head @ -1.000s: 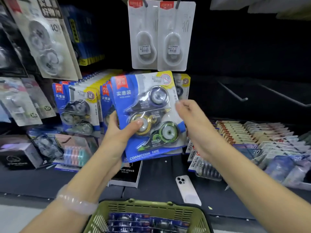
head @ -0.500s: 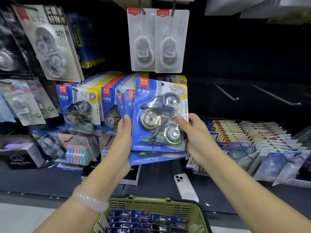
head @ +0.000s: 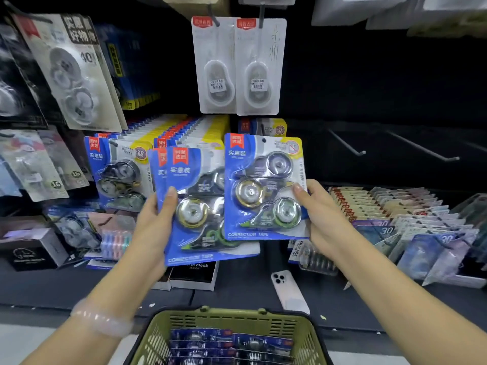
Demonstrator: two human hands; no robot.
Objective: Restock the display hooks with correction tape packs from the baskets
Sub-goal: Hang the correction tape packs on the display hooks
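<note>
The right hand pinches one correction tape pack by its right edge, thumb on the front. The pack stands upright, long axis vertical, hang hole on top, printed face toward the camera. The left hand grips a small stack of packs, also upright, leaning slightly left, just beside and partly behind the single one. Below, a green basket holds more packs. Two bare hooks jut out at the right.

Basket below the hands cut by bottom edge; rear packs behind left hand mostly hidden.
</note>
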